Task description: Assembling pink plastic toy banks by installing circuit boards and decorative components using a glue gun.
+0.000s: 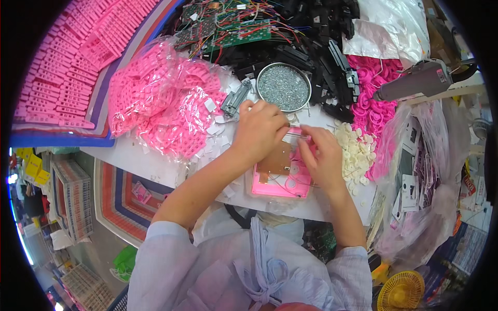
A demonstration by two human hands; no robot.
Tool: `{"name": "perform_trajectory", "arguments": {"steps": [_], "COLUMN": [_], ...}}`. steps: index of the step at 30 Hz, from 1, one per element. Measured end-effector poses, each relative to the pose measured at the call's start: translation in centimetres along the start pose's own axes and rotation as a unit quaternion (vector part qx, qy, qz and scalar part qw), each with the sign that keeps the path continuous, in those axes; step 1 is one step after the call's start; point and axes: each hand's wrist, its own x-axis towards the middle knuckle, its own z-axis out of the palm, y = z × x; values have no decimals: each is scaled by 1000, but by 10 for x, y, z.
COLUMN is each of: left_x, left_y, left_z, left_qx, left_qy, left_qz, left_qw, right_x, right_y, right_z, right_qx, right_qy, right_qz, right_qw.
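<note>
The left hand [262, 127] is bent over the far end of a shallow rectangular pink plastic case [295, 185], its fingers curled narrow; whether the fingertips hold anything cannot be told. The right hand [324, 155] is at the case's far right corner, thumb and forefinger slightly apart; what lies between them cannot be made out. The case lies flat by the middle of the near edge of the white bench [155, 166], with a flat brown board [275, 165] inside it and thin wires across its near part.

Just beyond the left hand are a grey oblong part [237, 98] and a round metal dish [310, 94] full of small silvery screws [284, 85]. Right of the right hand, toward the bench's right edge, cream-coloured discs [357, 155] lie in a heap, with bright pink rings [369, 101] beyond them and a grey cylindrical power tool [417, 83] above the rings.

Left of the hands sits a clear plastic bag of pink perforated parts [142, 96]. Toward the far edge, green circuit boards with coloured wires [246, 33] lie among black plastic parts [314, 57].
</note>
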Motion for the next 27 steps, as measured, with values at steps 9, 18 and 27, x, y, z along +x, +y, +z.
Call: {"name": "perform_trajectory", "arguments": {"steps": [9, 18, 27], "left_x": [-20, -23, -23], "left_y": [3, -2, 0], "left_z": [-4, -2, -5], "left_qx": [-108, -166, -116], "left_qy": [35, -9, 20], "left_qz": [1, 9, 20], "left_qw": [994, 986, 993], "right_x": [-5, -10, -17], "right_y": [3, 9, -2], "right_z": [13, 2, 0], "right_qx": [138, 289, 150], "right_qy": [-16, -119, -106], "right_qz": [31, 123, 75], "right_qw": [990, 942, 980]}}
